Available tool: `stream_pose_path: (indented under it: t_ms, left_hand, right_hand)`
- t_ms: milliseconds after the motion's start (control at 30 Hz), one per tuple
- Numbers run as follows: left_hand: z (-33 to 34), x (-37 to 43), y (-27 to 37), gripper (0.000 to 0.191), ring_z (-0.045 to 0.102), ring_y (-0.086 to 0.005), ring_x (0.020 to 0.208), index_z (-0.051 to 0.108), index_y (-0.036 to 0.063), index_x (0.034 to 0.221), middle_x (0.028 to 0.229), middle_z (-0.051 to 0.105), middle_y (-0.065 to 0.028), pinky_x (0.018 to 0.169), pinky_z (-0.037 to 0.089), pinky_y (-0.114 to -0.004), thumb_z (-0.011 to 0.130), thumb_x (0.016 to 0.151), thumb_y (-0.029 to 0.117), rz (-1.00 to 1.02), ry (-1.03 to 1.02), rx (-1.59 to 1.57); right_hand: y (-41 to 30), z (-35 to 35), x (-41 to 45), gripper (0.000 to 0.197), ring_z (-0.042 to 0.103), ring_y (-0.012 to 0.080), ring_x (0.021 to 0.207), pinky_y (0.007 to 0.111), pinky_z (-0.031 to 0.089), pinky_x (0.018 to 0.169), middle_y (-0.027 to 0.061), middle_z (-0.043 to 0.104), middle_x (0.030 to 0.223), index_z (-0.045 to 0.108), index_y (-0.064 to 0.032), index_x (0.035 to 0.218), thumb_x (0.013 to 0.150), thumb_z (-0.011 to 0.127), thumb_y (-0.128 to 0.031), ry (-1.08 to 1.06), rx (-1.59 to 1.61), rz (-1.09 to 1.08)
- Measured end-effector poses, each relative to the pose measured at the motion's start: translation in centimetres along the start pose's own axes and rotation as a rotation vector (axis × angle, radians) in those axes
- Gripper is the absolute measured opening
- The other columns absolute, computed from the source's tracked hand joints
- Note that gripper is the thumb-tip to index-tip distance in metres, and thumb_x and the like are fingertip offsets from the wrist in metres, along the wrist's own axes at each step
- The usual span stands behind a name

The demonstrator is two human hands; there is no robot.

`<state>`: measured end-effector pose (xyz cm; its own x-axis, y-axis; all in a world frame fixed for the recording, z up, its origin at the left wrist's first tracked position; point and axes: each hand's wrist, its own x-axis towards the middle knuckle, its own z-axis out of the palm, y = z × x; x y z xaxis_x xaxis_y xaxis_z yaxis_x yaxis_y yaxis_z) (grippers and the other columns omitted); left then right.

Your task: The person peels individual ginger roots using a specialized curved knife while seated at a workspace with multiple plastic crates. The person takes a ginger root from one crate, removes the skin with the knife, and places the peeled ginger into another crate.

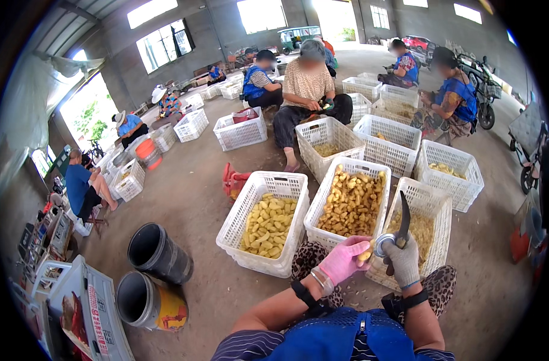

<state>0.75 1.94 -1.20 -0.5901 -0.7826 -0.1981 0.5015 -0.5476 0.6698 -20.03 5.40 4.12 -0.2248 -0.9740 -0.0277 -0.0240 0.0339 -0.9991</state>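
Observation:
My left hand [344,259], in a pink glove, pinches a piece of ginger root [366,253]. Close beside it, my right hand [403,262], in a grey knit glove, grips a knife with a dark curved blade [405,215] pointing up. A round metal piece [384,245] sits at that hand, next to the ginger; its exact kind is unclear. Below and beyond my hands stand three white plastic crates: the left crate [252,264] holds pale peeled ginger [270,225], the middle crate [311,229] brown ginger [353,201], the right crate [441,239] pale scraps [421,230].
A black bucket [182,259] and a yellow-sided bucket [171,309] stand at left, near a grey vehicle body [98,311] bearing writing. Facing me, a seated person [308,85] works behind more crates [328,135]. Other people sit around the hall. A red bag [233,180] lies on the floor.

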Motion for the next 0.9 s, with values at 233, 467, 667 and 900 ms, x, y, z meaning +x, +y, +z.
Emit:
stream_pose_path:
  t_ms: [233,467,667,900]
  left_hand:
    - [0.3,-1.7,0.1,0.033,0.063,-0.0093,0.074,0.068,0.0085,0.135,0.106,0.069,0.0012,0.077,0.062,-0.037,0.074,0.106,0.023,0.065,0.128,0.169]
    - [0.7,-1.6,-1.1,0.033,0.062,-0.0090,0.075,0.069,0.0075,0.134,0.108,0.070,-0.0005,0.077,0.062,-0.036,0.074,0.106,0.024,0.151,0.220,0.188]
    - [0.3,-0.5,-1.7,0.034,0.065,-0.0117,0.078,0.068,0.0076,0.135,0.112,0.072,-0.0018,0.078,0.061,-0.037,0.075,0.106,0.025,0.177,0.221,0.245]
    - [0.5,-0.6,-2.0,0.035,0.072,-0.0154,0.102,0.068,0.0090,0.137,0.117,0.072,-0.0026,0.081,0.063,-0.037,0.073,0.106,0.025,0.127,0.242,0.214]
  right_hand:
    - [0.7,1.1,0.6,0.026,0.068,0.0140,0.082,0.032,0.057,0.076,0.0059,0.073,0.091,0.068,0.0002,0.112,0.089,0.079,-0.006,0.031,-0.253,-0.329]
    - [-0.1,1.0,0.1,0.026,0.068,0.0170,0.080,0.035,0.057,0.076,0.0096,0.072,0.088,0.070,0.0002,0.106,0.085,0.083,-0.008,-0.009,-0.370,-0.445]
    - [0.9,0.2,0.5,0.023,0.066,0.0164,0.077,0.035,0.056,0.074,0.0081,0.072,0.085,0.070,0.0001,0.102,0.085,0.083,-0.007,-0.024,-0.317,-0.415]
    - [1.2,-0.1,0.2,0.023,0.066,0.0124,0.077,0.031,0.056,0.073,0.0042,0.071,0.085,0.070,-0.0005,0.104,0.085,0.082,-0.005,-0.038,-0.259,-0.335]
